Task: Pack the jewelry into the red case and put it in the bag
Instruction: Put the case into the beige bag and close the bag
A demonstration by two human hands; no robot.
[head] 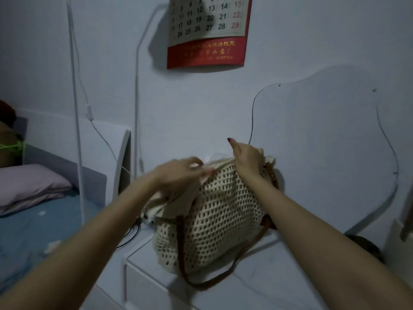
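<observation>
We see the cream woven bag [214, 211] standing upright on the white cabinet top [257, 285], close against the pale wall, its mouth facing up. Its long axis runs left to right across our view, slanting slightly away toward the right, and its brown strap [182, 247] hangs down the front face and loops onto the cabinet top.

Both hands are at the bag's upper edge, so the bag hangs below and between them. The left hand [181, 172] reaches in from the lower left, palm down, its fingers curled over the pale fabric at the left part of the rim; it is blurred, so we judge it is probably pinching that edge rather than merely resting on it. The right hand [247, 158] comes in from the lower right with the wrist bent down, its fingers closed on the rim at the right end of the opening while the forefinger sticks up and points left. Both forearms are stretched well forward.

The red case is nowhere we can make out; the bag's inside is hidden from us.

Behind, a red wall calendar [209, 30] hangs above, and a bed with a pillow [33, 184] lies to the left.
</observation>
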